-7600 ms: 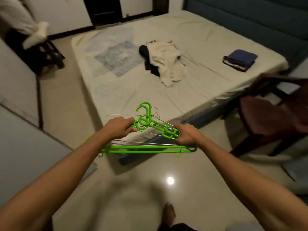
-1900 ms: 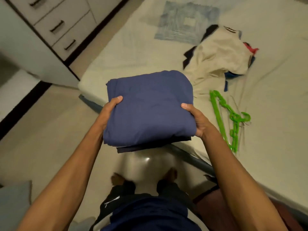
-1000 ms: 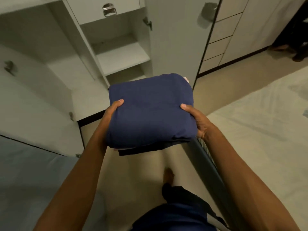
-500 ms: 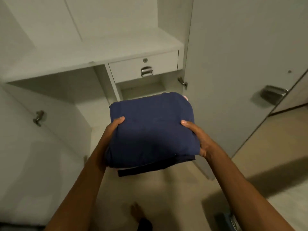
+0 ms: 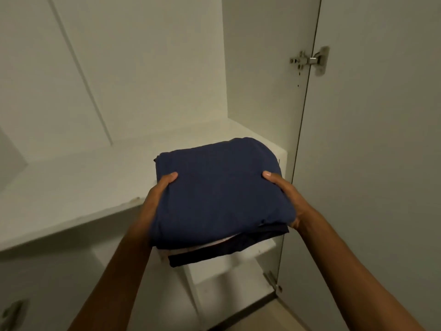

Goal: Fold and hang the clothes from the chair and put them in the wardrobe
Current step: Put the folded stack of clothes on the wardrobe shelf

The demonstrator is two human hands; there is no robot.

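A stack of folded clothes (image 5: 219, 197), navy blue on top with a pale layer and a dark one showing at its near edge, is held at the front right of a white wardrobe shelf (image 5: 78, 187). Its far part is over the shelf; whether it rests there I cannot tell. My left hand (image 5: 157, 197) grips the stack's left side, thumb on top. On the right side my right hand (image 5: 284, 194) grips it the same way. Fingers under the stack are hidden.
The open wardrobe door (image 5: 372, 163) stands close on the right, its hinge (image 5: 310, 60) above. The white back panel (image 5: 119, 68) and right side wall (image 5: 265, 68) enclose the shelf. A lower compartment (image 5: 229, 278) shows beneath. A handle (image 5: 12, 314) sits at the lower left.
I turned from the bed to the wardrobe with the stack in both hands. In the last half second the stack rose and moved forward to the shelf.
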